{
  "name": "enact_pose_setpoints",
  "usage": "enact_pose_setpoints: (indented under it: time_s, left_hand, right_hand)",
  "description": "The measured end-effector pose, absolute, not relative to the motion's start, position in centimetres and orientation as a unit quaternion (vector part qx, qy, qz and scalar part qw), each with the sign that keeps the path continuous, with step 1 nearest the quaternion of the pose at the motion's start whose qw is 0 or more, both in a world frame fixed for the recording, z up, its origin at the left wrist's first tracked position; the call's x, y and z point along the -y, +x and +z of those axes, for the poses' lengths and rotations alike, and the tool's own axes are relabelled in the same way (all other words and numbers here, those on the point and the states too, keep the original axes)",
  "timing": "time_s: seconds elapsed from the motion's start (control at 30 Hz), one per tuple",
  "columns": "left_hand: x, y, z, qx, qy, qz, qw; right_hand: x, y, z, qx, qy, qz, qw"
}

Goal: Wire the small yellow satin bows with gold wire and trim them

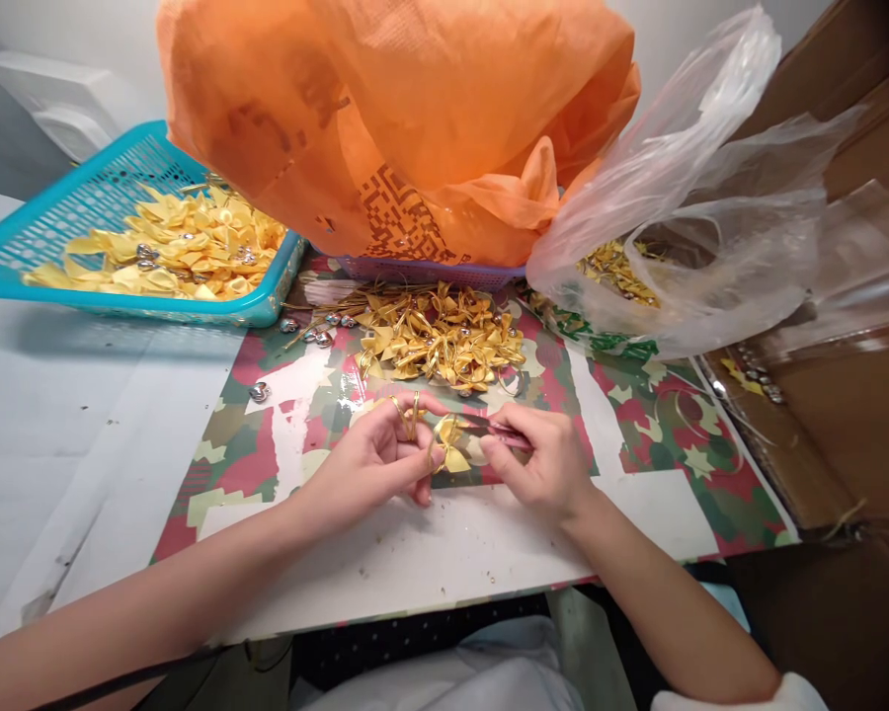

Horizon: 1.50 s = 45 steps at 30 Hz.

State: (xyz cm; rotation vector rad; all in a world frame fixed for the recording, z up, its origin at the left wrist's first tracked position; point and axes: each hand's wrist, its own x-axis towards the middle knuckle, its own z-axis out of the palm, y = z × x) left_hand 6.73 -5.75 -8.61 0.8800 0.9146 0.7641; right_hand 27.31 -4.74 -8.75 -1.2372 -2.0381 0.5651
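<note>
My left hand (392,446) pinches a small yellow ribbon bow (453,454) between thumb and fingers, with gold wire looped around the fingers. My right hand (540,454) is closed on slim scissors or tweezers (510,434) with reddish handles; which of the two I cannot tell. Their dark metal tips reach left to the top of the bow. Just beyond my hands lies a heap of yellow bows (444,336) with gold wire and small silver bells among them. A silver bell (259,392) sits alone to the left of the heap.
A blue plastic basket (267,308) of yellow bows stands at the left. Behind the heap, a large orange bag (415,118) rises over a purple basket (444,275). Clear plastic bags (674,276) and cardboard (845,415) occupy the right side. The table has a camouflage-patterned cover (244,434).
</note>
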Motion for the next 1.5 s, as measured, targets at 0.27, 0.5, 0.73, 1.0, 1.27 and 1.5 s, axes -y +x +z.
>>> enact_pose_setpoints:
  time_s: [0.27,0.5,0.73,1.0,1.27,1.5]
  left_hand:
    - [5.6,6.5,-9.1,-0.405,0.396,0.332,0.754]
    - [5.6,6.7,-9.0,-0.413,0.416,0.310,0.748]
    - [5.1,6.1,-9.3,-0.379,0.359,0.362,0.773]
    - [5.3,6.3,-9.2,-0.410,0.393,0.276,0.775]
    - [5.2,5.6,-9.3,-0.280,0.277,0.209,0.895]
    - [5.3,4.7,-9.8,-0.177,0.259,0.205,0.927]
  right_hand:
    - [4.9,25.9,-8.9,0.613,-0.451,0.522,0.384]
    - [4.6,25.5,-9.4,0.545,-0.453,0.566,0.421]
    - [4.5,25.7,-9.6,0.542,-0.464,0.538,0.449]
    - [4.4,25.3,-9.5,0.544,-0.493,0.515,0.442]
    - [3.8,26.1,-9.9,0.572,-0.523,0.396,0.492]
    - [1.7,27.9,-10.9,0.670,-0.631,0.143,0.364]
